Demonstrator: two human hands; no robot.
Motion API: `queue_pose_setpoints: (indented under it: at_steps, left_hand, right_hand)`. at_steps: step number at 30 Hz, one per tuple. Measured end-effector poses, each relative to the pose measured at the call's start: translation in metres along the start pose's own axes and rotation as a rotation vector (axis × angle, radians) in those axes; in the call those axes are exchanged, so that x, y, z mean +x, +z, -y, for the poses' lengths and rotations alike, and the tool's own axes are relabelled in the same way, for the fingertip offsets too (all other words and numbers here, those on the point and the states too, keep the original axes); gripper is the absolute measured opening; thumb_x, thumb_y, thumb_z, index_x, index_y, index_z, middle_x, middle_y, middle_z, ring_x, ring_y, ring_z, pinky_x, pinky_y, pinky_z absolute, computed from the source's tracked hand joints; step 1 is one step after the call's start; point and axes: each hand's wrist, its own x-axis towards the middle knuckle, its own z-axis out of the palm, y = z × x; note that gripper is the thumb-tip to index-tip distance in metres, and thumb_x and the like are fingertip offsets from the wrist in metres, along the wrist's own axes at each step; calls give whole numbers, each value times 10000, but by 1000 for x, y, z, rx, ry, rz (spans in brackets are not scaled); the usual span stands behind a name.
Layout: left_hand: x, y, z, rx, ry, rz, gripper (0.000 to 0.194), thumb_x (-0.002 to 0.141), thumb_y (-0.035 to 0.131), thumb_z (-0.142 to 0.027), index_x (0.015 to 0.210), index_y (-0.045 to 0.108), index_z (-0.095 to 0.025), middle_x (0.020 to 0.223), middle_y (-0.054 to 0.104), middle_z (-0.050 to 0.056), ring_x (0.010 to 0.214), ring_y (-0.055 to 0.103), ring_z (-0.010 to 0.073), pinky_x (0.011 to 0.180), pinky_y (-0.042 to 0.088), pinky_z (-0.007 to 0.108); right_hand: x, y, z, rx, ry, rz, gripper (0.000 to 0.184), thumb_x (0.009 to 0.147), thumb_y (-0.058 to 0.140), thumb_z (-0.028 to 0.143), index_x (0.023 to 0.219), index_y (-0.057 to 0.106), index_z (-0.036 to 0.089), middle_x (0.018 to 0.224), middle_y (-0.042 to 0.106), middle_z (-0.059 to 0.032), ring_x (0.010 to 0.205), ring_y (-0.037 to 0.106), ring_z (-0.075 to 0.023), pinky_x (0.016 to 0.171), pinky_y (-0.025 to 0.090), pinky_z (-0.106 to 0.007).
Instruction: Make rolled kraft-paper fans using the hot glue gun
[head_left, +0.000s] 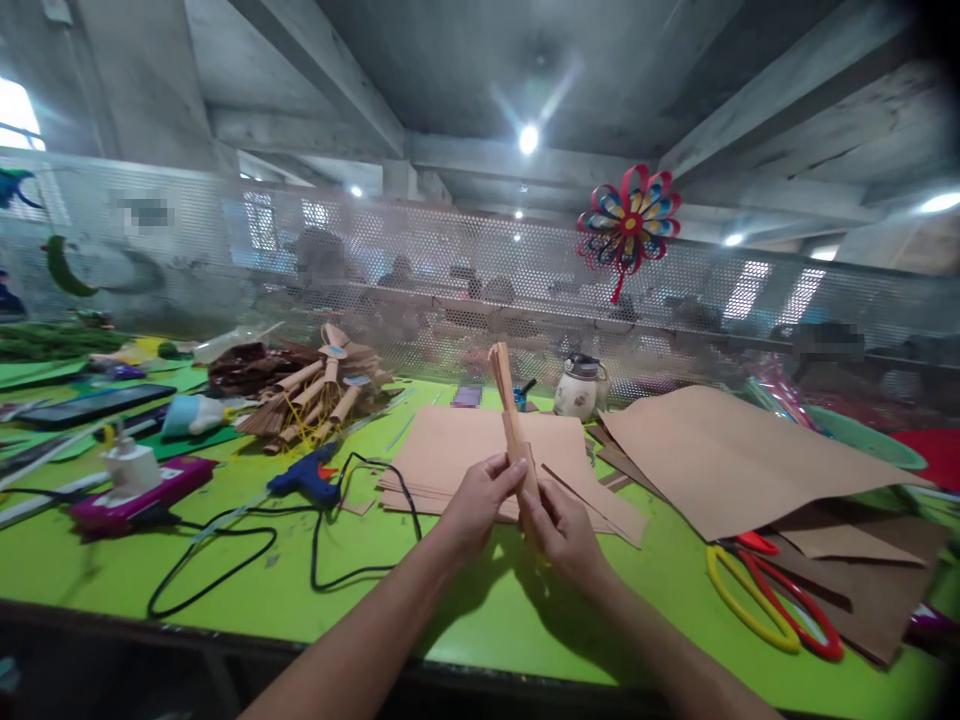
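Between my two hands stands a narrow bundle of folded brown kraft paper (511,400), tilted a little to the left with its layered end up. My left hand (484,495) pinches it at mid-height with thumb and fingers. Lower down, my right hand (559,520) is closed around its right side, and the bottom end is mostly hidden there. A bit of yellow string seems to hang below the right hand. Behind the bundle lies a stack of brown paper sheets (442,450) on the green table (360,620).
At left are a blue glue gun (307,480) with looping black cable, a purple power strip (142,500) and a pile of rolled-paper pieces (322,390). At right lie scissors (787,600) and large brown sheets (712,450). A jar (581,388) stands behind, before a perforated screen (435,290).
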Motion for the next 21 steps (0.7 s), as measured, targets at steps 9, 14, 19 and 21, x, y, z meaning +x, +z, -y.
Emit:
queue_pose_setpoints:
  at_steps: [9,14,19,21]
  left_hand:
    - [-8,3,-7,33,50,82,334,781,705,-385,986,691,-123,855,689,71,777,606,157,785,471,284]
    - [-10,8,-9,-28,59,62,318,765,733,-323,1014,705,-128,858,707,68,798,622,148,797,472,259]
    - [-11,10,-13,-94,-47,26,303,710,778,-311,912,726,-91,851,721,102,752,650,166,724,492,251]
    - [-11,11,-16,-91,-92,17,302,693,791,-306,879,728,-77,842,723,115,722,652,162,674,488,237]
  right_hand:
    - [-8,1,9,48,34,-42,224,931,485,365,843,529,164,635,515,21,536,473,-110,492,348,-228]
    - [-9,1,15,61,7,-81,217,910,518,341,777,524,169,601,441,43,522,423,-97,482,317,-223]
    - [-6,0,11,94,45,-94,240,883,549,376,817,576,147,615,485,26,536,430,-101,494,347,-223]
    - [-5,0,6,108,69,-109,277,869,558,418,834,587,145,622,497,20,544,434,-105,496,357,-225]
